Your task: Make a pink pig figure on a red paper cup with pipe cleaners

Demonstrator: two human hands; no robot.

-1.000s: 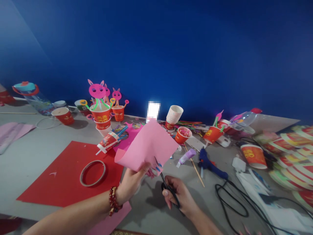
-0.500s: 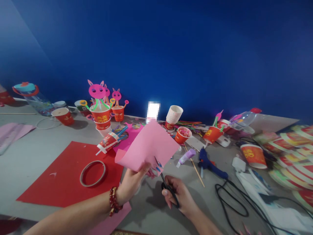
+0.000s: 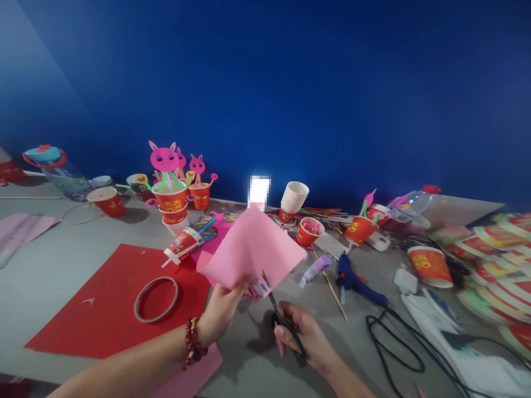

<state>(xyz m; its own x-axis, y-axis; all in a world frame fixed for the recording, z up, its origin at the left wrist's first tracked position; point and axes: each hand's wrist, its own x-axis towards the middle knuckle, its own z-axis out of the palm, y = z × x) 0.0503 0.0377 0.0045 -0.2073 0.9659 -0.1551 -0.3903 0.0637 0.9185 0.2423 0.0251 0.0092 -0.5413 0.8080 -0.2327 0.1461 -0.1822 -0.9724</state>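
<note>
My left hand (image 3: pixel 226 309) grips a large sheet of pink paper (image 3: pixel 253 243) by its lower edge, with a beaded bracelet (image 3: pixel 193 342) on the wrist. The sheet bends upward above the table, its left side curling. In my right hand (image 3: pixel 301 334) are black-handled scissors (image 3: pixel 277 309), fingers closed around the handles. The scissor blades reach the paper's lower edge, beside the cut-out spots where blue fingernails show. Some of my left fingers are hidden behind the paper.
A red sheet (image 3: pixel 95 298) lies left, with a tape roll (image 3: pixel 156 299) on it. Pink animal figures stand in paper cups (image 3: pixel 169 196) behind. To the right are a glue stick (image 3: pixel 316 270), a blue glue gun (image 3: pixel 357 282) with a looping black cord, and several stacked cups (image 3: pixel 493 265).
The pink sheet has dipped and bent more in the middle. The scissor blades have shifted slightly along its lower edge, and both hands keep their hold.
</note>
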